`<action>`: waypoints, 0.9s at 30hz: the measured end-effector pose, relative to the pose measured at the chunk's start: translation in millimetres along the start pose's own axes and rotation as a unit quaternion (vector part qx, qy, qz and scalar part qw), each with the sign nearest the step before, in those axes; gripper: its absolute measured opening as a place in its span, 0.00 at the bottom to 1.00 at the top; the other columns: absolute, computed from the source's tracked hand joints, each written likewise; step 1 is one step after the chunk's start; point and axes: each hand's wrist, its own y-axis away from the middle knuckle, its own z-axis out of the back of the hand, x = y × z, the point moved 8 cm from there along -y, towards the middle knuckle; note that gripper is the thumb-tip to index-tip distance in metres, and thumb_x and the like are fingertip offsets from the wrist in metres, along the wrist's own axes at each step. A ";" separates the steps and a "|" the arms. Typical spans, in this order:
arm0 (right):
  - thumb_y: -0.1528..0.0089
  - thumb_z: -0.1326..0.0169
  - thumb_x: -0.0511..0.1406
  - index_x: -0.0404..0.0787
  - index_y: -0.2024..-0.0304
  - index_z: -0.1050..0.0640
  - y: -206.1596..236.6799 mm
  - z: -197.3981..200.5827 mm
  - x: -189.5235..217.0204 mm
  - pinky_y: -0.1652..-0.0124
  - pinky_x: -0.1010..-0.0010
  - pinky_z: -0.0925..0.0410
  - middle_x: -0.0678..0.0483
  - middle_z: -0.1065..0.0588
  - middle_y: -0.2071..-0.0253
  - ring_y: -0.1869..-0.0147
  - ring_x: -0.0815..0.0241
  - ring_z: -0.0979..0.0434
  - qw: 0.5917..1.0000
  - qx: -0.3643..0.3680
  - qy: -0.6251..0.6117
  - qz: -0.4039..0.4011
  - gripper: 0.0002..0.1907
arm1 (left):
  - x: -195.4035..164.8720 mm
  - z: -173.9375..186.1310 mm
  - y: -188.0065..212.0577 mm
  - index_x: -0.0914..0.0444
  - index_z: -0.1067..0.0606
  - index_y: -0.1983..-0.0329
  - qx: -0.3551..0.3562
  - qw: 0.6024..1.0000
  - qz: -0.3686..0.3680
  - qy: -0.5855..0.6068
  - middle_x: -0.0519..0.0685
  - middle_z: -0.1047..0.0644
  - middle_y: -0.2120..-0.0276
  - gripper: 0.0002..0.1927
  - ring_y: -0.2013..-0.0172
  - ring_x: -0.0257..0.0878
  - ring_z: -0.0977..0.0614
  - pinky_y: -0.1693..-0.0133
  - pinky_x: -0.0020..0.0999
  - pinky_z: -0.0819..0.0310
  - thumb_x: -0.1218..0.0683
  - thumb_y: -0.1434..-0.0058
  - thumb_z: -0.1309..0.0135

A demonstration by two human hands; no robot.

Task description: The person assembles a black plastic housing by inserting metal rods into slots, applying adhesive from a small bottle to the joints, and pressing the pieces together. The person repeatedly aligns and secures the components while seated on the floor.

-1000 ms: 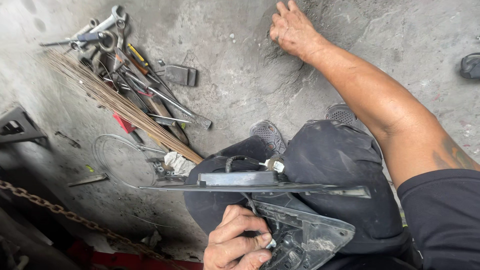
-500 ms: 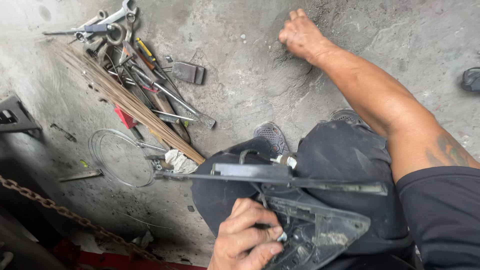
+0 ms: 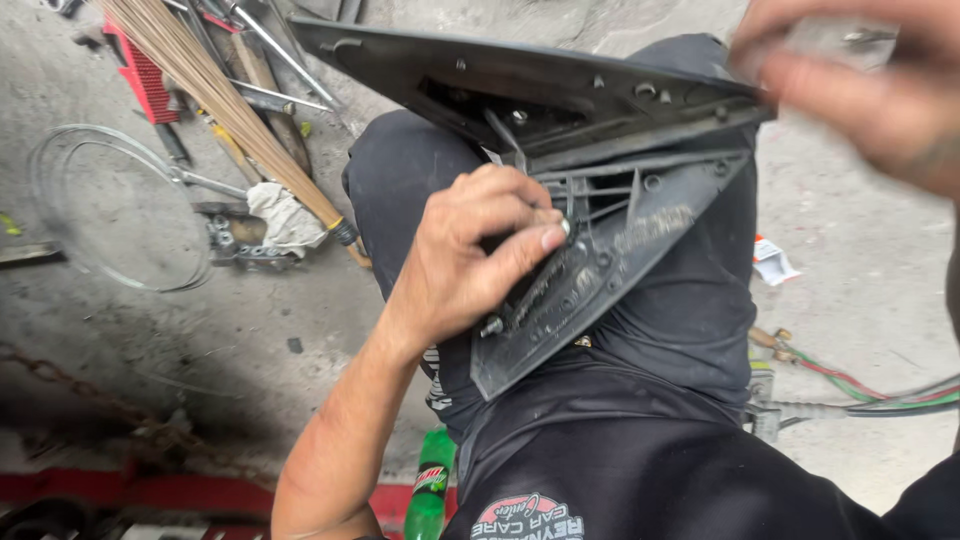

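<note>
While the black plastic housing [image 3: 600,150] rests across the person's lap, a green bottle [image 3: 430,495] with a yellow-red label stands below it by the red strip, and a white-red wrapper scrap [image 3: 772,262] lies to its right on the concrete. Left hand [image 3: 470,250] sits on the housing's lower ribbed wing, fingers pinched together on a small fastener (too small to tell which kind). Right hand [image 3: 860,80], blurred, hovers at the housing's upper right corner; grip unclear. Housing looks dusty, ribbed, with screws showing.
</note>
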 end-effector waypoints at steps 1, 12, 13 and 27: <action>0.47 0.36 0.29 0.38 0.63 0.18 7.5 2.7 26.4 0.53 0.60 0.28 0.48 0.20 0.63 0.54 0.49 0.21 1.000 0.009 0.014 0.014 0.09 | -1.0 0.0 2.2 0.66 0.19 0.60 -0.002 1.000 -0.010 0.000 0.50 0.19 0.59 0.07 0.57 0.44 0.18 0.52 0.36 0.27 0.56 0.35 0.38; 0.43 0.33 0.30 0.35 0.56 0.18 25.3 -71.1 130.2 0.55 0.62 0.28 0.49 0.21 0.58 0.54 0.50 0.22 0.991 0.035 0.116 0.056 0.13 | 14.8 -8.8 16.9 0.69 0.20 0.65 -0.052 0.994 -0.065 0.071 0.50 0.20 0.69 0.10 0.69 0.38 0.19 0.67 0.34 0.27 0.55 0.36 0.39; 0.43 0.33 0.30 0.35 0.55 0.18 27.7 -74.7 128.6 0.54 0.62 0.28 0.49 0.21 0.58 0.54 0.50 0.22 0.990 0.036 0.124 0.054 0.14 | 18.4 -10.3 16.0 0.69 0.20 0.66 -0.058 0.993 -0.069 0.075 0.49 0.20 0.70 0.11 0.70 0.37 0.19 0.68 0.33 0.27 0.55 0.36 0.39; 0.39 0.34 0.29 0.36 0.53 0.19 32.9 -85.7 124.0 0.50 0.63 0.27 0.50 0.21 0.54 0.48 0.51 0.21 0.985 0.036 0.163 0.037 0.12 | 32.2 -16.1 12.7 0.68 0.19 0.69 -0.098 0.987 -0.117 0.041 0.50 0.20 0.74 0.13 0.73 0.35 0.19 0.70 0.34 0.27 0.52 0.37 0.38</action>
